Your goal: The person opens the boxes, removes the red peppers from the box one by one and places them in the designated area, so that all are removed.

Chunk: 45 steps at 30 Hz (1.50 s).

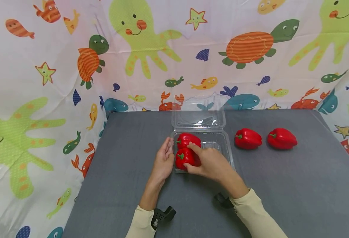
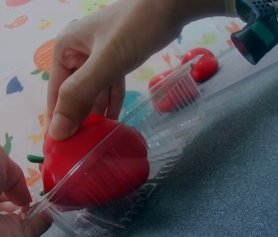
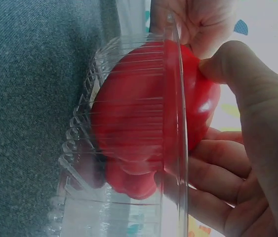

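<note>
A clear plastic clamshell container stands on the table with its lid tilted back. Two red bell peppers sit in its left half: a rear pepper and a front pepper with a green stem. My right hand grips the front pepper from above, thumb on the near side and fingers on the far side. In the right wrist view, that pepper shows through the ribbed wall. My left hand is at the container's left side; in the left wrist view its fingers pinch the rim.
Two more red bell peppers lie to the right of the container, a nearer one and a farther one. The grey table ends at the back against a sea-animal curtain, which also hangs along the left.
</note>
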Each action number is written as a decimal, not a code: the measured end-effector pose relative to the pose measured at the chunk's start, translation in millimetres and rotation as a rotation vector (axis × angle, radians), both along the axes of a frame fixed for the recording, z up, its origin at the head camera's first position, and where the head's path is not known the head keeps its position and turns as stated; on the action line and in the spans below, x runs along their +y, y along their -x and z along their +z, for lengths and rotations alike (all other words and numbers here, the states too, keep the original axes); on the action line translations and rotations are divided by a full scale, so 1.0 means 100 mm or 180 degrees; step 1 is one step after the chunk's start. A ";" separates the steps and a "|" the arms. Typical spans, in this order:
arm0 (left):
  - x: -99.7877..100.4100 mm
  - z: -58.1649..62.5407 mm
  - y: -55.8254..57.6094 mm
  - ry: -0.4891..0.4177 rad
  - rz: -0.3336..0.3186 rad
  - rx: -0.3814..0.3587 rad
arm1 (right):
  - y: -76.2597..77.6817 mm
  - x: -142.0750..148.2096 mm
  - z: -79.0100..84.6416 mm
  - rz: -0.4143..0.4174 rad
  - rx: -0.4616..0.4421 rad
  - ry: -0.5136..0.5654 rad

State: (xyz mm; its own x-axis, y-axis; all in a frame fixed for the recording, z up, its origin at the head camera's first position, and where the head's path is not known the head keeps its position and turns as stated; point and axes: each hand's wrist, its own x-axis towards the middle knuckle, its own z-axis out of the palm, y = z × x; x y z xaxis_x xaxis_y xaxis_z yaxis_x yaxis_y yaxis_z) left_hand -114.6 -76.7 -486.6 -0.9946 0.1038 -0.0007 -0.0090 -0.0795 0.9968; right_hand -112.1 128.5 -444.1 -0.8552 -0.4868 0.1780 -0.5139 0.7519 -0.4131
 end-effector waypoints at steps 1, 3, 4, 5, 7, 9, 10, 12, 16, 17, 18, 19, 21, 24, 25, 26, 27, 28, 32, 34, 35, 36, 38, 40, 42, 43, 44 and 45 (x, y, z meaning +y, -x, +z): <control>0.00 0.00 0.00 0.0000 0.0001 -0.0011 | 0.00 0.00 0.01 -0.0001 -0.0007 0.0025; 0.00 0.00 0.00 -0.0018 -0.0006 -0.0010 | 0.00 0.01 0.01 0.0003 -0.0014 0.0072; 0.00 0.00 0.00 -0.0028 -0.0010 -0.0012 | 0.00 0.02 0.01 0.0006 -0.0026 0.0095; 0.00 0.00 0.00 -0.0043 -0.0018 -0.0005 | 0.00 0.02 0.01 0.0002 -0.0046 0.0117; 0.00 0.00 0.00 -0.0062 -0.0033 0.0007 | 0.01 0.03 0.00 0.0006 -0.0067 0.0161; -0.01 0.00 -0.01 -0.0070 -0.0045 0.0013 | 0.01 0.04 -0.01 0.0012 -0.0081 0.0197; 0.00 0.00 -0.01 -0.0074 -0.0047 0.0013 | 0.02 0.04 -0.01 0.0018 -0.0087 0.0216; 0.00 0.00 0.00 -0.0086 -0.0050 0.0016 | 0.02 0.05 -0.01 0.0033 -0.0092 0.0245; 0.01 -0.01 0.00 -0.0116 -0.0057 0.0044 | 0.04 0.07 0.01 0.0059 -0.0133 0.0289; 0.01 -0.01 0.00 -0.0124 -0.0059 0.0047 | 0.04 0.07 0.01 0.0061 -0.0149 0.0302; 0.01 -0.01 0.00 -0.0124 -0.0060 0.0048 | 0.04 0.08 0.02 0.0066 -0.0168 0.0323; 0.01 -0.01 0.00 -0.0130 -0.0063 0.0060 | 0.05 0.08 0.02 0.0070 -0.0182 0.0335; 0.01 -0.01 0.00 -0.0129 -0.0061 0.0039 | 0.05 0.09 0.03 0.0079 -0.0217 0.0371; 0.01 -0.02 0.01 -0.0104 -0.0052 0.0037 | 0.06 0.11 0.02 0.0088 -0.0240 0.0390; 0.01 -0.02 0.01 -0.0098 -0.0048 0.0031 | 0.07 0.11 0.02 0.0084 -0.0243 0.0391; 0.01 -0.02 0.01 -0.0090 -0.0041 0.0011 | 0.07 0.12 0.02 0.0081 -0.0247 0.0398; 0.01 -0.02 0.01 -0.0084 -0.0034 0.0010 | 0.08 0.12 0.02 0.0080 -0.0250 0.0409; 0.01 -0.01 0.01 -0.0079 -0.0032 0.0008 | 0.08 0.13 0.02 0.0077 -0.0250 0.0417; 0.01 -0.01 0.01 -0.0059 -0.0026 0.0008 | 0.09 0.14 0.02 0.0097 -0.0275 0.0507; 0.01 -0.01 0.01 -0.0065 -0.0030 0.0016 | 0.09 0.14 0.02 0.0111 -0.0292 0.0538; 0.01 -0.01 0.01 -0.0061 -0.0029 0.0010 | 0.09 0.14 0.02 0.0114 -0.0302 0.0551; 0.01 -0.01 0.01 -0.0056 -0.0028 0.0001 | 0.09 0.14 0.02 0.0112 -0.0307 0.0557; 0.01 0.00 0.01 -0.0030 -0.0022 -0.0021 | 0.09 0.14 0.03 0.0113 -0.0323 0.0570; 0.01 0.00 0.01 0.0006 -0.0010 -0.0045 | 0.09 0.14 0.03 0.0122 -0.0340 0.0586; 0.01 0.00 0.01 0.0030 0.0008 -0.0073 | 0.09 0.14 0.04 0.0131 -0.0355 0.0599; 0.01 0.00 0.01 0.0039 0.0012 -0.0074 | 0.09 0.14 0.04 0.0135 -0.0361 0.0601; 0.01 0.00 0.01 0.0029 0.0016 -0.0074 | 0.09 0.14 0.05 0.0138 -0.0367 0.0604; 0.01 0.00 0.01 0.0013 0.0015 -0.0066 | 0.09 0.14 0.05 0.0142 -0.0371 0.0608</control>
